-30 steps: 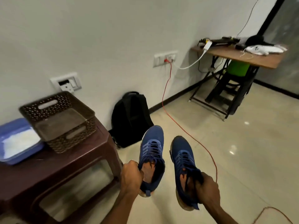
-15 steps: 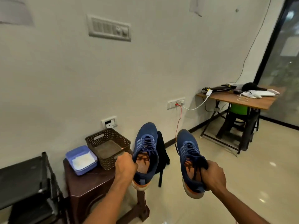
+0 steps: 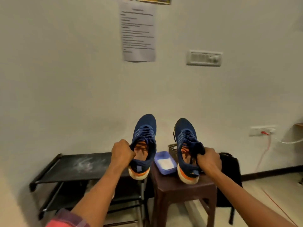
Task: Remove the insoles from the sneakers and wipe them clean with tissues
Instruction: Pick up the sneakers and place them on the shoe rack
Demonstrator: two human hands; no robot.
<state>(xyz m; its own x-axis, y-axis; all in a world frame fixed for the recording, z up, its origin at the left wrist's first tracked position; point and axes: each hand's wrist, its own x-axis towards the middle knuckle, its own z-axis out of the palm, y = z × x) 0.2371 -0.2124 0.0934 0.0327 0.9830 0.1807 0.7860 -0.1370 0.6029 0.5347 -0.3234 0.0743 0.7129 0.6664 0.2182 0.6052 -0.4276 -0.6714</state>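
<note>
I hold two blue sneakers with orange-and-white soles up in front of me, toes pointing away. My left hand (image 3: 122,152) grips the left sneaker (image 3: 144,138) by the edge of its opening. My right hand (image 3: 208,158) grips the right sneaker (image 3: 185,145) by its tongue and collar. An orange insole shows inside each shoe. The right sneaker hangs over the brown stool (image 3: 182,185). A blue tray (image 3: 164,163) with white tissues sits on the stool between the two shoes.
A black shoe rack (image 3: 78,167) stands left of the stool. A dark woven basket (image 3: 172,147) sits at the back of the stool, mostly hidden. A black backpack (image 3: 229,174) leans against the wall at the right, near a red cable (image 3: 264,153).
My view has swung left and up toward the wall. Both sneakers, still gripped, have come over the stool and shoe rack. The desk at the right has left the view.
</note>
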